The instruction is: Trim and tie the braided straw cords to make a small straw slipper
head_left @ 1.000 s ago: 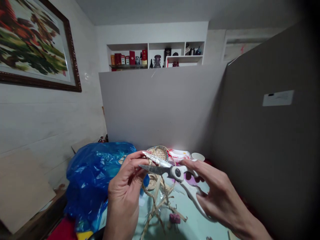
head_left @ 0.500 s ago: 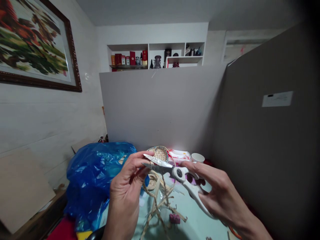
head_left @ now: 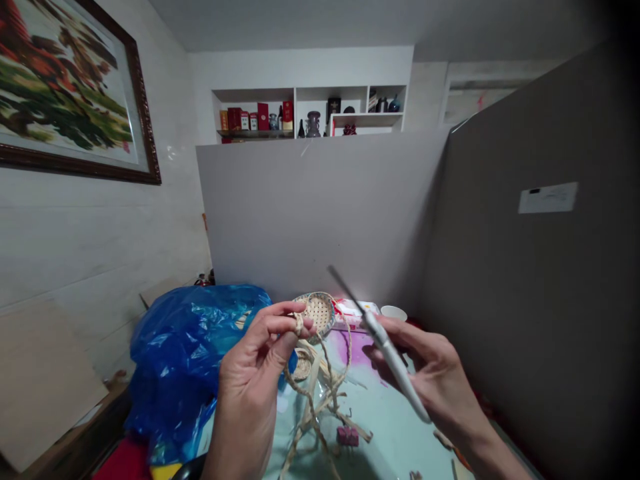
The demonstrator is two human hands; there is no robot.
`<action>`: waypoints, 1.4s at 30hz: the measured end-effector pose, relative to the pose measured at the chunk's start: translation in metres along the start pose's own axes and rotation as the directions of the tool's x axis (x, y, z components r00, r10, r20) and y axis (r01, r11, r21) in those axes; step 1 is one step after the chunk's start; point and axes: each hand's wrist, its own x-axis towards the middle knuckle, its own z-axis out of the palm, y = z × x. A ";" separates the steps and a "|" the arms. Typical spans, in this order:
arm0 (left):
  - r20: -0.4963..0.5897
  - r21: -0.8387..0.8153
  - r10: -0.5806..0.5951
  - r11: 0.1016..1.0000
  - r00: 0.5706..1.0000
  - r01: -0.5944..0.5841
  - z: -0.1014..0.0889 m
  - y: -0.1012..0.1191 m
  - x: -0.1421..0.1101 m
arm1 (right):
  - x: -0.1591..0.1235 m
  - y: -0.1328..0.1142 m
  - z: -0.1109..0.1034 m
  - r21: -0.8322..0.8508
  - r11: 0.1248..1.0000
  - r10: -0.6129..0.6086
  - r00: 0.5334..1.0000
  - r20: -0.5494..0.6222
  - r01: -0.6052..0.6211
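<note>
My left hand (head_left: pixel 260 367) pinches a small knotted piece of straw cord (head_left: pixel 299 325) between thumb and fingers. Twisted strands (head_left: pixel 313 407) of the same pale cord hang below it, crossing one another over the table. In my right hand (head_left: pixel 435 367) are white-handled scissors (head_left: pixel 393 357), turned edge-on with the blades pointing up and left. The blades stand apart from the cord. Edge-on, whether they are spread or together cannot be made out. A small purple block (head_left: pixel 347 436) lies under the loose strand ends.
Behind my hands are a woven basket (head_left: pixel 320 313), a red-and-white packet (head_left: pixel 350 313) and a white bowl (head_left: pixel 394 313). A blue plastic bag (head_left: pixel 185 360) bulges at the left. Grey panels (head_left: pixel 320 213) stand behind and to the right of the pale green table (head_left: pixel 400 447).
The scissors have come away from the cord at my left fingertips and swung from nearly side-on to edge-on, blades tilting upward. My left hand keeps its pinch in about the same place.
</note>
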 end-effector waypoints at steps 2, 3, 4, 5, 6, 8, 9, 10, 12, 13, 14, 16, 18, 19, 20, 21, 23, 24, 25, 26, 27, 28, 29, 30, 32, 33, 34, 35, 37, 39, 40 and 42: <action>0.040 -0.045 -0.051 0.998 0.998 0.053 0.000 0.004 -0.002 | 0.004 -0.002 0.000 0.198 0.964 0.182 0.983 0.003 -0.178; 0.064 -0.077 -0.084 0.993 0.994 0.089 0.000 0.005 -0.004 | 0.005 -0.002 0.000 0.258 0.934 0.249 0.968 0.031 -0.249; 0.089 -0.105 -0.125 0.985 0.988 0.134 0.000 0.007 -0.005 | 0.006 -0.001 0.001 0.294 0.906 0.296 0.952 0.073 -0.305; 0.116 -0.128 -0.164 0.976 0.980 0.179 0.001 0.008 -0.006 | 0.007 -0.001 0.003 0.319 0.882 0.323 0.938 0.129 -0.347; 0.144 -0.144 -0.196 0.966 0.970 0.217 0.002 0.010 -0.006 | 0.007 0.000 0.006 0.344 0.858 0.333 0.923 0.191 -0.381; 0.197 -0.159 -0.235 0.950 0.952 0.267 0.002 0.011 -0.007 | 0.005 0.000 0.014 0.409 0.791 0.336 0.882 0.331 -0.455; 0.216 -0.163 -0.247 0.945 0.945 0.284 0.002 0.011 -0.007 | 0.004 0.000 0.019 0.441 0.750 0.338 0.858 0.387 -0.494; 0.230 -0.168 -0.254 0.941 0.940 0.295 0.002 0.011 -0.007 | 0.004 -0.001 0.024 0.450 0.717 0.354 0.835 0.422 -0.532; 0.229 -0.166 -0.268 0.936 0.936 0.309 0.000 0.011 -0.006 | 0.003 -0.001 0.028 0.435 0.704 0.402 0.820 0.407 -0.561; 0.222 -0.157 -0.278 0.936 0.935 0.315 -0.001 0.011 -0.005 | 0.004 -0.001 0.028 0.423 0.718 0.424 0.830 0.362 -0.552; 0.211 -0.139 -0.284 0.938 0.935 0.317 -0.002 0.011 -0.005 | 0.005 0.001 0.026 0.421 0.737 0.439 0.848 0.297 -0.529; 0.198 -0.078 -0.293 0.946 0.935 0.313 -0.003 0.010 -0.003 | 0.007 0.005 0.016 0.449 0.766 0.447 0.883 0.140 -0.459; 0.206 -0.017 -0.303 0.950 0.931 0.313 -0.004 0.008 -0.002 | 0.008 0.008 0.004 0.496 0.777 0.442 0.897 0.007 -0.387; 0.214 0.012 -0.311 0.949 0.926 0.316 -0.004 0.006 -0.002 | 0.009 0.009 -0.003 0.515 0.782 0.432 0.901 -0.040 -0.352; 0.223 0.041 -0.324 0.946 0.919 0.323 -0.003 0.004 -0.002 | 0.009 0.009 -0.008 0.524 0.789 0.420 0.905 -0.075 -0.322; 0.232 0.068 -0.340 0.940 0.911 0.333 -0.003 0.003 -0.002 | 0.009 0.008 -0.013 0.525 0.796 0.408 0.908 -0.097 -0.301; 0.246 0.136 -0.368 0.929 0.897 0.344 -0.002 0.001 -0.002 | 0.008 0.006 -0.021 0.516 0.813 0.385 0.914 -0.130 -0.269; 0.252 0.171 -0.375 0.925 0.892 0.340 -0.001 0.001 -0.002 | 0.007 0.005 -0.024 0.511 0.820 0.375 0.916 -0.143 -0.257; 0.256 0.204 -0.379 0.920 0.889 0.334 -0.001 0.001 -0.002 | 0.007 0.004 -0.026 0.505 0.827 0.367 0.918 -0.153 -0.247; 0.257 0.233 -0.385 0.915 0.886 0.330 -0.001 0.001 -0.002 | 0.007 0.004 -0.027 0.498 0.833 0.360 0.919 -0.161 -0.239; 0.254 0.258 -0.394 0.908 0.884 0.330 0.000 0.001 -0.003 | 0.007 0.004 -0.028 0.494 0.838 0.353 0.921 -0.167 -0.231; 0.248 0.275 -0.403 0.901 0.881 0.335 0.000 0.002 -0.003 | 0.007 0.004 -0.028 0.492 0.841 0.348 0.922 -0.170 -0.227; 0.240 0.287 -0.413 0.895 0.879 0.342 0.000 0.002 -0.003 | 0.007 0.005 -0.028 0.492 0.841 0.346 0.923 -0.168 -0.226; 0.234 0.295 -0.423 0.889 0.876 0.350 0.000 0.003 -0.003 | 0.007 0.005 -0.028 0.494 0.840 0.344 0.924 -0.167 -0.224; 0.224 0.296 -0.436 0.883 0.872 0.365 0.001 0.003 -0.004 | 0.006 0.007 -0.028 0.491 0.842 0.342 0.925 -0.164 -0.224; 0.219 0.289 -0.446 0.879 0.868 0.379 0.001 0.003 -0.004 | 0.006 0.007 -0.028 0.486 0.844 0.340 0.926 -0.164 -0.224; 0.212 0.281 -0.459 0.874 0.863 0.396 0.002 0.003 -0.004 | 0.006 0.008 -0.028 0.482 0.846 0.341 0.925 -0.165 -0.226; 0.208 0.279 -0.475 0.867 0.855 0.414 0.003 0.004 -0.004 | 0.006 0.008 -0.028 0.480 0.847 0.345 0.924 -0.164 -0.231; 0.206 0.300 -0.500 0.850 0.841 0.432 0.004 0.005 -0.004 | 0.005 0.007 -0.028 0.487 0.836 0.361 0.921 -0.145 -0.251; 0.208 0.350 -0.509 0.836 0.835 0.422 0.005 0.006 -0.003 | 0.006 0.005 -0.027 0.508 0.816 0.380 0.918 -0.111 -0.276; 0.211 0.372 -0.510 0.831 0.834 0.414 0.004 0.006 -0.003 | 0.006 0.004 -0.027 0.517 0.807 0.387 0.917 -0.095 -0.287; 0.221 0.370 -0.522 0.826 0.824 0.424 0.004 0.007 -0.002 | 0.007 0.002 -0.026 0.525 0.795 0.397 0.915 -0.072 -0.304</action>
